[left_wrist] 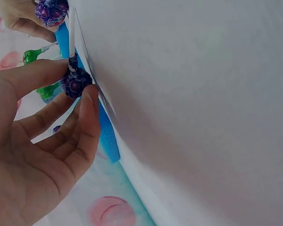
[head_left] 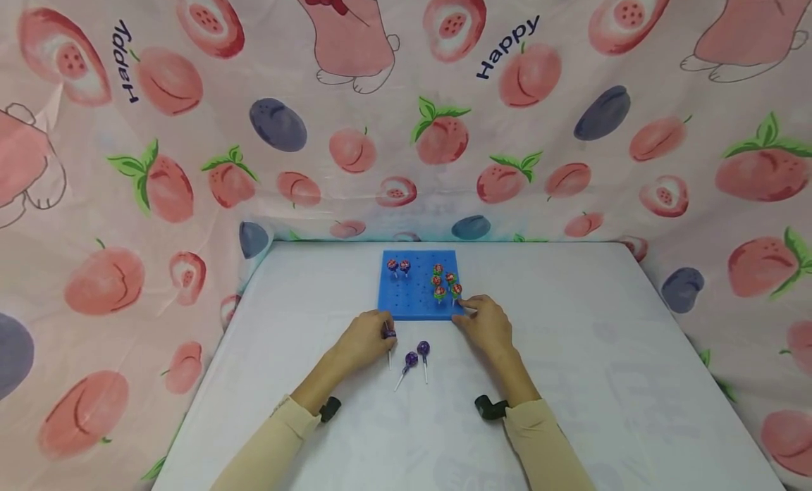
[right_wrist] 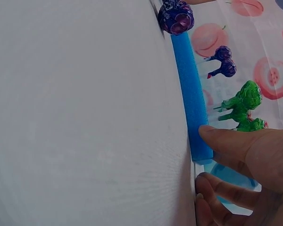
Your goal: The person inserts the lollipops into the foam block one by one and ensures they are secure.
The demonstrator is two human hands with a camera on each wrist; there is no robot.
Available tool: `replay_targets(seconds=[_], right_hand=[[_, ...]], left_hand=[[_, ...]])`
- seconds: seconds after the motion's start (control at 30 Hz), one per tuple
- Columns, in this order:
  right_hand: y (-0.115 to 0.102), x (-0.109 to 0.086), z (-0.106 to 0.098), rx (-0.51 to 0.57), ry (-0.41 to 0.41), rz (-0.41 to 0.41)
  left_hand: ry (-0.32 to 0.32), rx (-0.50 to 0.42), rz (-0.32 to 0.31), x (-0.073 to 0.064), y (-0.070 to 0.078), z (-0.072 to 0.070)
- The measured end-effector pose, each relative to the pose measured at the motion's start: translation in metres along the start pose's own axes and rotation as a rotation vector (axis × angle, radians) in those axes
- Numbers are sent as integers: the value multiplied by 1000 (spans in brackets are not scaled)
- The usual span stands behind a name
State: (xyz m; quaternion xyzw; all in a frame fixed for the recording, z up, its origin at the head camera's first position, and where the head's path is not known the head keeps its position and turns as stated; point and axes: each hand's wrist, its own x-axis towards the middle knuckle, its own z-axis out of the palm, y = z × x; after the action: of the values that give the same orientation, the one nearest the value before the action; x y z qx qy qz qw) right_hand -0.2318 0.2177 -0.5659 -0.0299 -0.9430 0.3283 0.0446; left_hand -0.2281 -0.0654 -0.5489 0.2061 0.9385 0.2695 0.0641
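Plenty of pale pink cloth (head_left: 380, 117) across back and both sides, printed with peaches, strawberries, dark blue fruits and pink-clothed animal figures. Reads "Happy" (head_left: 507, 47) in dark slanting letters at upper right; at upper left, similar dark lettering (head_left: 123, 61), turned on its side and harder to make out. Below, a white tabletop (head_left: 603, 350) with faint grey marks, too weak to read. Over its near side, two beige sleeves (head_left: 269, 445). Toward the far edge, a flat blue board (head_left: 406, 306) pitted with small holes. Around its right front corner, a right hand (head_left: 488, 327), with thumb pressed to the front edge and fingers (right_wrist: 231, 193) bent by the right side, holding only the board. Near the left front corner, a left hand (head_left: 364, 338), with fingertips nearly together, pinching one purple-wrapped lollipop (left_wrist: 76, 84) by its head, stick pointing back toward the person. At the wrists, small dark devices (head_left: 490, 408). Upright in the board, heads on top: five green-and-red lollipops (head_left: 440, 292) grouped at right, and two purple lollipops (head_left: 404, 265) side by side at back left. Loose on the tabletop before the board, between both hands: two more purple lollipops (head_left: 423, 348), heads toward the board, one stick slanting. Cannot read any lettering on the wrappers.
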Motion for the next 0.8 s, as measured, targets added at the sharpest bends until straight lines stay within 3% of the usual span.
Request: replay_targets(seconds=[0.13,0.43,0.8], right_hand=[[0,0,1,-3,1,-2],[1,1,2,-15,4,-7],[3,3,3,-13,-3,9]], left_hand=[[10,-30,9,3,-1,-6],[105,-107,8,10,0,-29],[229,-192,-10,18,-7,-45]])
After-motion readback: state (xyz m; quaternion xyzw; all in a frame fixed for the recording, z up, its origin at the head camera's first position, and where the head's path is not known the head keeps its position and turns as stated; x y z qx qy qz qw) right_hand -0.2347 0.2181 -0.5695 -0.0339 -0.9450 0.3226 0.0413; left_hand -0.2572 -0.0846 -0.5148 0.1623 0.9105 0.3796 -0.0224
